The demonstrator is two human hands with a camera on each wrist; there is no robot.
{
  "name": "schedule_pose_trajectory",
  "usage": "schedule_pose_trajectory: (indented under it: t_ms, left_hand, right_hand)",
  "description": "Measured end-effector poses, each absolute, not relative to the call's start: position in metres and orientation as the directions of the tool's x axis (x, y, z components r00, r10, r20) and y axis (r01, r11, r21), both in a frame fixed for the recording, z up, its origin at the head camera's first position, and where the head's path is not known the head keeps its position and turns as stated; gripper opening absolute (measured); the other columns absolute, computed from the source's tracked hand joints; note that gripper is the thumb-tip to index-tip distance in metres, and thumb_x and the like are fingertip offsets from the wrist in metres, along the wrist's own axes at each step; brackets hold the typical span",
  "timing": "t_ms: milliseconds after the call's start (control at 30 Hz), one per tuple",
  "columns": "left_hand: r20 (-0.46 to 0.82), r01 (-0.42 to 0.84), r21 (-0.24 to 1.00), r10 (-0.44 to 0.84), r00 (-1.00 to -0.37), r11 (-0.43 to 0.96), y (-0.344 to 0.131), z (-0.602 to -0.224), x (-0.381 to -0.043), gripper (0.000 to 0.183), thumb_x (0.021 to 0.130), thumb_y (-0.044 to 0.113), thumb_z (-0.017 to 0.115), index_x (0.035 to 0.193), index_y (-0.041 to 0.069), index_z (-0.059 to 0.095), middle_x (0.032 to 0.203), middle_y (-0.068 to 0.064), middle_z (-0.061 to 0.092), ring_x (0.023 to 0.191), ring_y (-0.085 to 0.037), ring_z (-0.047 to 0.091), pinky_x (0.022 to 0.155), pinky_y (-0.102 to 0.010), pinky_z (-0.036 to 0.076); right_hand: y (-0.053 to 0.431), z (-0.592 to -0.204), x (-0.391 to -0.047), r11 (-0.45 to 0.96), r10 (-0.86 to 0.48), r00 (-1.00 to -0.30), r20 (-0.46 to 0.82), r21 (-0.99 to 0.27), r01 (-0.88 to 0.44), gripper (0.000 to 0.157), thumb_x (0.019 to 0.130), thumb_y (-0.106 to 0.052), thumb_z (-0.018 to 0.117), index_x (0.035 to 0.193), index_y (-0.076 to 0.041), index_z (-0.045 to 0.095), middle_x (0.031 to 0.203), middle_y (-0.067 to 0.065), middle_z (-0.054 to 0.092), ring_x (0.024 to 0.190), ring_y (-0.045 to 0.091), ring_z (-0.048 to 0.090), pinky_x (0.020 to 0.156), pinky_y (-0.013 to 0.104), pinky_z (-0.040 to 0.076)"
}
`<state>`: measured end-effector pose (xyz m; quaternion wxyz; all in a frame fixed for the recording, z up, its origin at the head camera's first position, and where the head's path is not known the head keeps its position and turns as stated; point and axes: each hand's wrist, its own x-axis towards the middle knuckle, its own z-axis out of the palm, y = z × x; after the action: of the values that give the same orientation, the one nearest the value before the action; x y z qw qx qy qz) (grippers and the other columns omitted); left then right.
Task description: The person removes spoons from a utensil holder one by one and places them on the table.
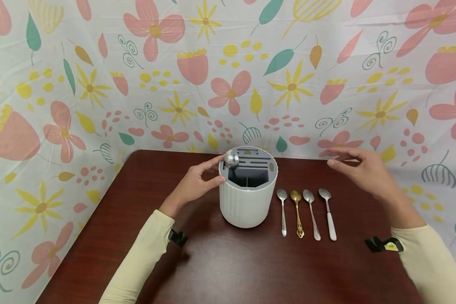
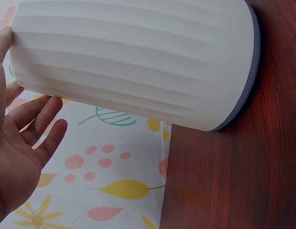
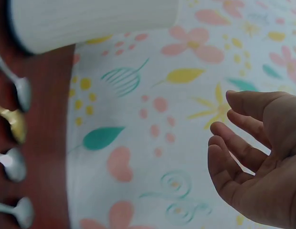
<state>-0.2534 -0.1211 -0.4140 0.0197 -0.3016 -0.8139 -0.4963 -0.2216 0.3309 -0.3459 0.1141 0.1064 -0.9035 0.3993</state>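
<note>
A white ribbed utensil holder (image 1: 246, 204) with a grey slotted top stands upright on the table. My left hand (image 1: 195, 181) rests against its left side near the rim, thumb toward the front; the left wrist view shows the fingertips (image 2: 55, 102) along the wall. A utensil with a round, shiny silver head (image 1: 231, 158) stands in the holder's left part, its handle hidden inside. My right hand (image 1: 365, 171) hovers at the right, fingers loosely bent and holding nothing. Below and left of it lie a white-handled spoon (image 1: 328, 213), a silver spoon (image 1: 312, 213), a gold spoon (image 1: 298, 211) and another silver spoon (image 1: 283, 211).
The spoons form a row right of the holder, bowls toward the back. The dark red-brown wooden table (image 1: 228, 266) ends at a white cloth (image 1: 228, 63) with printed flowers, which hangs behind it and along the left.
</note>
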Motion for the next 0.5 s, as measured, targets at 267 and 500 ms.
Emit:
schedule_pose_trajectory:
  t_ms: [267, 500]
  left_hand:
    - [0.328, 0.508, 0.799, 0.475, -0.816, 0.322, -0.122, -0.414, -0.253, 0.061, 0.097, 0.040, 0.071, 0.152, 0.045, 0.044, 0.146, 0.016, 0.055, 0.122, -0.010, 0.057, 0.096, -0.045, 0.051]
    - [0.327, 0.508, 0.799, 0.474, -0.817, 0.323, -0.122, -0.414, -0.253, 0.061, 0.097, 0.043, 0.071, 0.152, 0.046, 0.044, 0.145, 0.018, 0.055, 0.122, -0.009, 0.057, 0.095, -0.043, 0.052]
  right_hand:
    - [0.292, -0.312, -0.231, 0.682, -0.175, -0.931, 0.320, -0.642, -0.349, 0.034, 0.091, -0.031, 0.080, 0.125, -0.025, 0.076, 0.101, -0.013, 0.075, 0.083, -0.002, 0.070, 0.071, 0.012, 0.050]
    - [0.261, -0.308, -0.243, 0.555, -0.307, -0.876, 0.372, -0.677, -0.483, 0.033, 0.090, -0.015, 0.081, 0.122, -0.018, 0.077, 0.105, -0.009, 0.075, 0.087, 0.008, 0.069, 0.073, 0.016, 0.052]
